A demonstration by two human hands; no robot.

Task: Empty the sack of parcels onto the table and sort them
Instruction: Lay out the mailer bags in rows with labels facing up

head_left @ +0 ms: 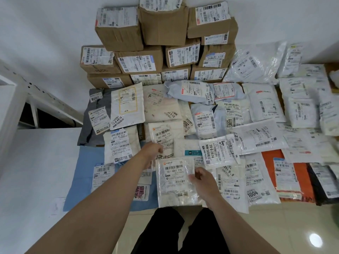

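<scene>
The clear poly mailer (175, 186) labelled 507 P802 T70 sits on other parcels (218, 153) at the near edge, right hand (201, 177) pinching its right side, left hand (152, 151) curled at its top-left corner, can't tell if gripping.

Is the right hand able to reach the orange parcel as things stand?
Probably yes: the orange parcel lies near the front edge, right of the right hand, and only flat parcels lie between.
</scene>
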